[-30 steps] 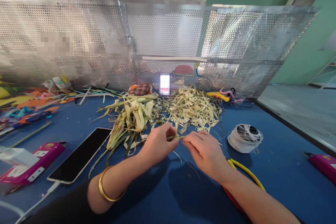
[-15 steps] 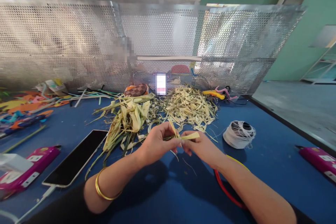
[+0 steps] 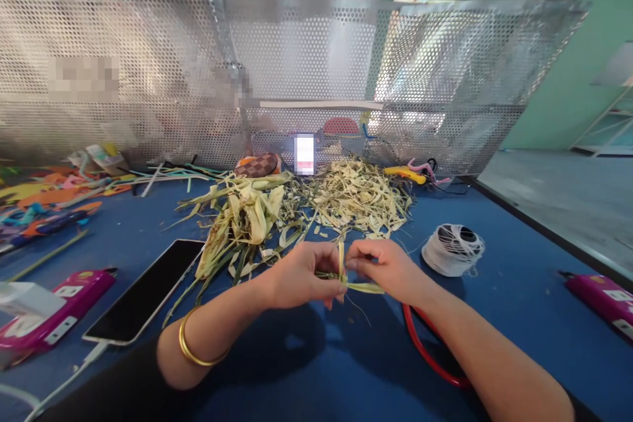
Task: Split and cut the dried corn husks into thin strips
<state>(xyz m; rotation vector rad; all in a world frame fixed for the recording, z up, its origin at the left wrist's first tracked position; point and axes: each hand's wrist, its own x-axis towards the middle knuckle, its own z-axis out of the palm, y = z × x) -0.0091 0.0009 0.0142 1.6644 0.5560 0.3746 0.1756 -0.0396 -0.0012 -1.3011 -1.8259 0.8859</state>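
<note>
Above the middle of the blue table, my left hand pinches a small bundle of corn husk strips. One pale strip stands upright from the pinch, while another husk strip sticks out to the right. My right hand is just beside it, with thumb and forefinger pressed together close to the upright strip; whatever they hold is too small to make out. A thin loose thread or fibre hangs below the fingers. Behind the hands lie whole corn husks and a heap of shredded husk.
At right stands a spool of white string, with a red ring under my right forearm. A phone and a magenta power strip lie left; another magenta power strip lies far right. A perforated metal screen closes the back.
My right hand has let the side strip out of its fingers and shifted slightly right and up. The left hand keeps the bundle, and its upper strip now stands more upright.
</note>
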